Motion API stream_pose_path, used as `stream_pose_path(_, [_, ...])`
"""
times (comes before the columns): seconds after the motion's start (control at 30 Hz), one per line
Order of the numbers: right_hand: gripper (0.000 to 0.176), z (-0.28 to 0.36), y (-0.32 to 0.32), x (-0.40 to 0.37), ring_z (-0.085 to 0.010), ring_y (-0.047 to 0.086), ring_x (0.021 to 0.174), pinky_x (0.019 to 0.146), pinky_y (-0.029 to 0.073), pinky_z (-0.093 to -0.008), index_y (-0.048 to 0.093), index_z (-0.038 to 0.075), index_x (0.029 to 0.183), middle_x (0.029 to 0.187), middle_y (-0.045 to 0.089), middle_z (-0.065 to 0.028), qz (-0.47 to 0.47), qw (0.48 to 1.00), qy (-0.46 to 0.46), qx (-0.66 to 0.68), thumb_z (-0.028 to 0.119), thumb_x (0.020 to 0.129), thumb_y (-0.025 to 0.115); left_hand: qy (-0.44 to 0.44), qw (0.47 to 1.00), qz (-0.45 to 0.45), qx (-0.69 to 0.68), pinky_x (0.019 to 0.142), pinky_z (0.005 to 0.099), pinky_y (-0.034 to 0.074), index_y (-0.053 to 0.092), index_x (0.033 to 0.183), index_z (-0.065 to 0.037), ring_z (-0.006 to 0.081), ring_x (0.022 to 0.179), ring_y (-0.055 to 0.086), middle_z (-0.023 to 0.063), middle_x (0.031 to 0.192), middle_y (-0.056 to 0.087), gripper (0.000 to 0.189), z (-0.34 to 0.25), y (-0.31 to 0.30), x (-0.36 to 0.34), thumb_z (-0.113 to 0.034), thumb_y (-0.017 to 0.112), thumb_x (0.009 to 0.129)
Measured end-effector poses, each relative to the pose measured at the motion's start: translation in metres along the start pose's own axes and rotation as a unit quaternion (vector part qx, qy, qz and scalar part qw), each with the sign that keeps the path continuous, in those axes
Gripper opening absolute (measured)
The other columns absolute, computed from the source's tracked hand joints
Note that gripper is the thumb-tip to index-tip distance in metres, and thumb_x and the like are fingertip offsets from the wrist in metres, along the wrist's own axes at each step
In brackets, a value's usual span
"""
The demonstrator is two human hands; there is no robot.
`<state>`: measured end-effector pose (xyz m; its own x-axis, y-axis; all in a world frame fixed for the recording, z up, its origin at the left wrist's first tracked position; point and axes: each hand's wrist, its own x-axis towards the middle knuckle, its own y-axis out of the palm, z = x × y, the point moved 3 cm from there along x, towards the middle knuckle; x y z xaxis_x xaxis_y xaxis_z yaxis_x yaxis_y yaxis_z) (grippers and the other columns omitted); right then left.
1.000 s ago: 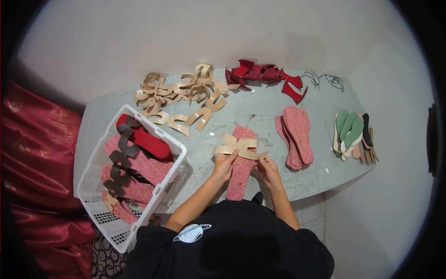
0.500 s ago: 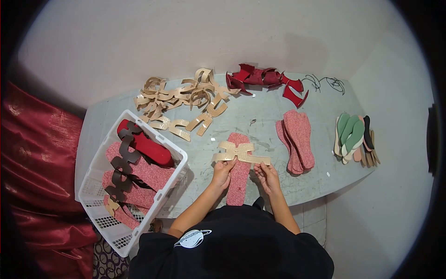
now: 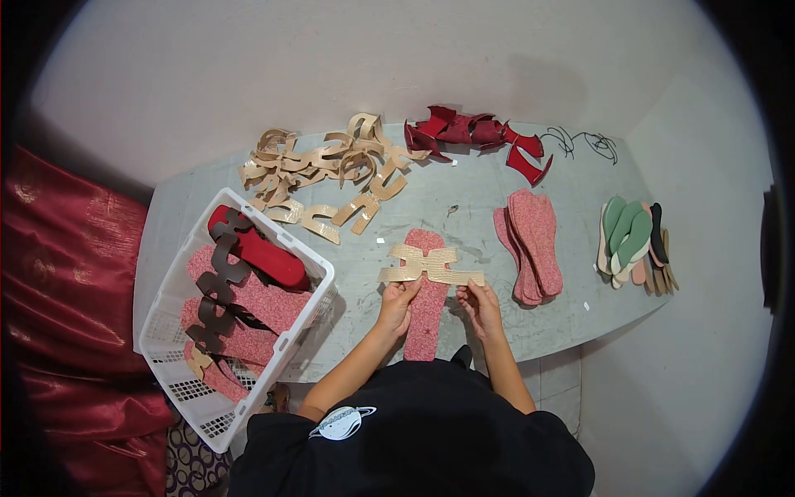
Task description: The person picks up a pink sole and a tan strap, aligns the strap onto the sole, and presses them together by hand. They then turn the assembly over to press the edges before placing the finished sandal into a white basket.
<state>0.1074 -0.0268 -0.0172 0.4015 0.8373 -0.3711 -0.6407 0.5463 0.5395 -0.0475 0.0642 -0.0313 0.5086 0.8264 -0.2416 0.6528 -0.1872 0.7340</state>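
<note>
A gold textured strap piece [image 3: 431, 264] lies across the upper part of a pink speckled insole [image 3: 426, 311] on the grey table [image 3: 414, 199]. My left hand [image 3: 399, 300] pinches the strap's left end. The strap's right end is pinched by my right hand [image 3: 480, 305]. The insole runs lengthwise between both hands, its heel near the table's front edge.
A white plastic basket [image 3: 294, 248] at the left holds pink insoles, a red sole and dark brown straps. Gold straps [image 3: 323, 170] and red straps [image 3: 472, 134] are piled at the back. Pink insoles [image 3: 530, 240] and green and tan soles [image 3: 633, 240] lie at the right.
The strap has been spread flatter and shifted slightly across the insole. Both hands moved a little with its ends.
</note>
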Motion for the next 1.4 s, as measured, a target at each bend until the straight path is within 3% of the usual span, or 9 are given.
stream_pose_path(0.77, [0.016, -0.004, -0.001, 0.003, -0.0079, 0.059, 0.073, 0.064, 0.049, -0.0209, 0.055, 0.007, 0.100, 0.085, 0.061, -0.0021, -0.014, 1.000, 0.006, -0.024, 0.019, 0.089, 0.058, -0.029, 0.999, 0.007, -0.034, 0.091, 0.0302, 0.045, 0.049, 0.117, -0.002, 0.0152, 0.103, 0.056, 0.0074, 0.114, 0.057, 0.030, -0.006, 0.013, -0.007, -0.012, 0.056, 0.090])
stream_pose_path(1.03, [0.033, -0.001, -0.002, 0.002, -0.0079, 0.058, 0.075, 0.066, 0.047, -0.0194, 0.042, 0.005, 0.114, 0.084, 0.059, -0.0030, -0.046, 0.992, -0.093, -0.070, 0.014, 0.087, 0.060, -0.033, 0.998, -0.003, -0.061, 0.091, 0.0273, 0.043, 0.052, 0.114, -0.004, 0.0124, 0.103, 0.056, 0.0065, 0.112, 0.059, 0.026, -0.010, 0.018, -0.009, -0.007, 0.057, 0.089])
stream_pose_path(1.4, [0.032, 0.001, -0.002, 0.001, -0.0075, 0.058, 0.073, 0.066, 0.047, -0.0191, 0.044, 0.005, 0.112, 0.082, 0.059, -0.0021, -0.048, 0.991, -0.094, -0.079, 0.013, 0.086, 0.061, -0.038, 0.997, -0.013, -0.059, 0.091, 0.0278, 0.043, 0.051, 0.116, -0.003, 0.0136, 0.104, 0.055, 0.0066, 0.114, 0.058, 0.030, -0.008, 0.011, -0.007, -0.007, 0.059, 0.087])
